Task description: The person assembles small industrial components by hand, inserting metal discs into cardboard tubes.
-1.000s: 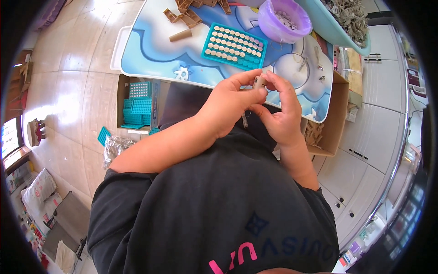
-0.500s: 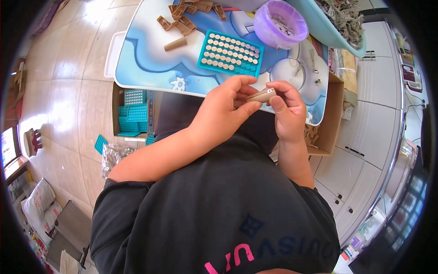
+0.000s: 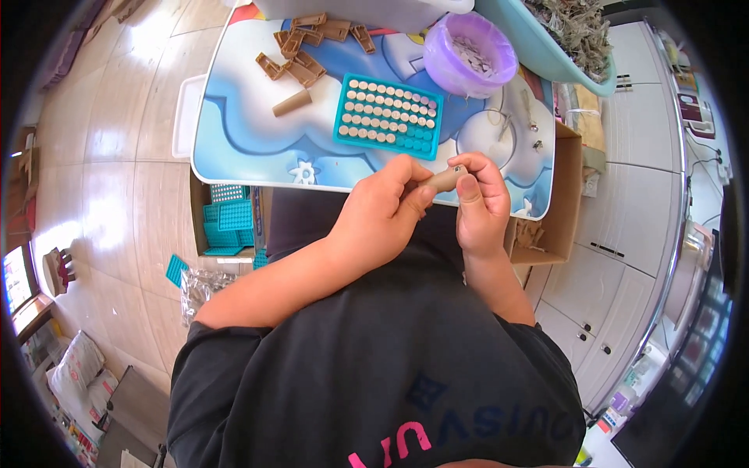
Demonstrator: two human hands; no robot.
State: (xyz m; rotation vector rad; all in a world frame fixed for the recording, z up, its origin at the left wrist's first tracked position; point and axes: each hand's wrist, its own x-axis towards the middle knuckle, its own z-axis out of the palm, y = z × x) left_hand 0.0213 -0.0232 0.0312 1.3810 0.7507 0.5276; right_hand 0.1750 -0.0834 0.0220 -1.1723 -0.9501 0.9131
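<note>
Just over the near edge of the table, both my hands are closed on one small brown tube-shaped piece point(image 3: 445, 181). My left hand point(image 3: 380, 209) grips its left end between thumb and fingers. At its right end, my right hand point(image 3: 482, 204) pinches it with thumb and fingertips. A small round mark shows at that end; the rest is partly covered by my fingers. Beyond my hands lies a teal tray point(image 3: 421, 145) with rows of pale round discs point(image 3: 374, 111), its lower right cells without discs. Left of the tray rests another brown tube point(image 3: 292, 103).
Several brown trough-shaped pieces point(image 3: 306, 72) are heaped at the back left of the table point(image 3: 242, 148). A purple lined bowl point(image 3: 437, 66) and a pale teal tub point(image 3: 507, 35) stand at the back right. Cardboard boxes flank my lap, the left one holding teal trays point(image 3: 234, 214).
The brown piece has tilted in my fingers, and my left fingers have closed farther over its left end. The whole view has shifted, so the table sits lower.
</note>
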